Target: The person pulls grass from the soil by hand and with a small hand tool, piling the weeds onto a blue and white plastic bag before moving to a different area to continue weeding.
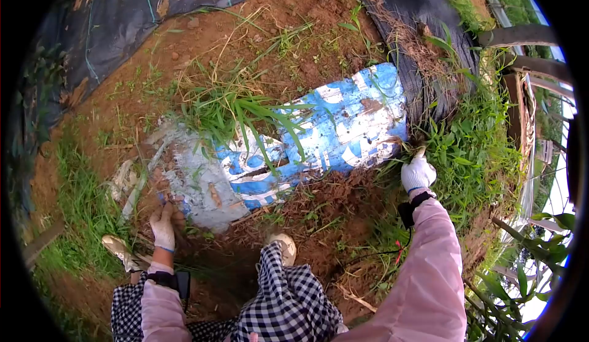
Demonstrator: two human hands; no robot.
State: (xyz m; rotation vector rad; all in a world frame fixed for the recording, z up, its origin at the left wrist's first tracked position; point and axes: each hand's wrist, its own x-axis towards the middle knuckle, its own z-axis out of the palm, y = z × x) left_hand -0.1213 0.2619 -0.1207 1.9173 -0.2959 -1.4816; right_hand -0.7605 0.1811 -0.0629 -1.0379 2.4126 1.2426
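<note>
A worn blue-and-white printed plastic sheet point(343, 121) lies on the soil, dirty and torn in the middle. Its left part is a grey, muddy stretch point(202, 182). My left hand point(163, 228), in a white glove soiled with earth, is closed at the near left corner, where a bit of blue shows by the fingers. At the sheet's right end my right hand point(419, 171), also in a white glove, has its fingers pressed together among grass blades beside the edge. What those fingertips grip is hidden. A grass clump point(236, 105) overhangs the sheet's far edge.
Black ground cover point(123, 23) runs along the far left, and more black film point(423, 47) lies at the upper right. Weeds point(472, 145) grow thickly on the right, near wooden posts point(518, 35). My shoe point(282, 248) stands on the near soil.
</note>
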